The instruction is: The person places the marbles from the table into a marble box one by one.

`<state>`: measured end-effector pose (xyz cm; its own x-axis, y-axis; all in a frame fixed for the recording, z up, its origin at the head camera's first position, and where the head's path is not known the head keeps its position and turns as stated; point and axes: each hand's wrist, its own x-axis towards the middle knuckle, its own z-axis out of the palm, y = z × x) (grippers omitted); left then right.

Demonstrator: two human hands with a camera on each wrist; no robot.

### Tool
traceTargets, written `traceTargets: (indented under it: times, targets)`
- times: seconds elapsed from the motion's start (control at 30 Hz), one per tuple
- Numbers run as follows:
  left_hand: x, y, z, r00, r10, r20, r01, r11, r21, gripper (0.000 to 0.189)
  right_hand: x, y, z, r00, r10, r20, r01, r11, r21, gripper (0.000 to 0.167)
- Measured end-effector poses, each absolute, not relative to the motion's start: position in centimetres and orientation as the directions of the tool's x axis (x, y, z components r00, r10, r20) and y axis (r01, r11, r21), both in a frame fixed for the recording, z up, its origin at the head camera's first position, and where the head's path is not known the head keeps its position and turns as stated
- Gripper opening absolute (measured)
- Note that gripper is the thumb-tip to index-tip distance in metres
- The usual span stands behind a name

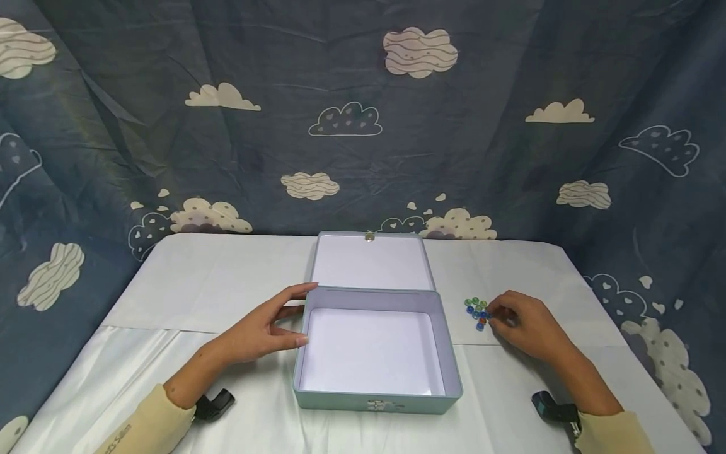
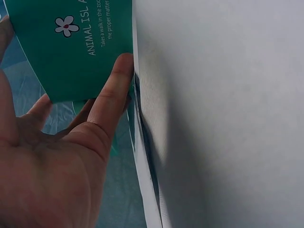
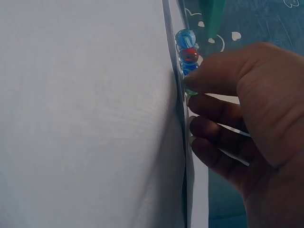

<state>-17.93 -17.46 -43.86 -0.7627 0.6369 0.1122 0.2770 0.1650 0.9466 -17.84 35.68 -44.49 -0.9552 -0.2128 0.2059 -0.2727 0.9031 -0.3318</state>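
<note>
A shallow green tin box stands on the table with its lid folded back and a pale inside showing. My left hand rests against the box's left wall, thumb near the front and fingers spread toward the back corner. In the left wrist view, a fingertip touches the green wall, which bears a flower and lettering. To the right of the box lies a small cluster of glass marbles, green, blue and orange-red. My right hand has its fingers curled at the cluster's right edge, thumb and forefinger pinching a marble mostly hidden by them.
A white cloth covers the table, with a fold line across it. Behind and at both sides hangs a dark blue curtain with cloud prints. A black wrist device sits under the left forearm, another by the right.
</note>
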Motion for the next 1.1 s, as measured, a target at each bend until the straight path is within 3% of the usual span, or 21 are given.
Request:
traceTargets:
  times: [1.1]
  targets:
    - [-17.9, -17.6, -43.8, -0.773, 0.630, 0.078, 0.265, 0.209, 0.941, 0.088, -17.5, 35.1, -42.8, -0.952, -0.199, 0.232, -0.273, 0.896, -0.350, 0.024]
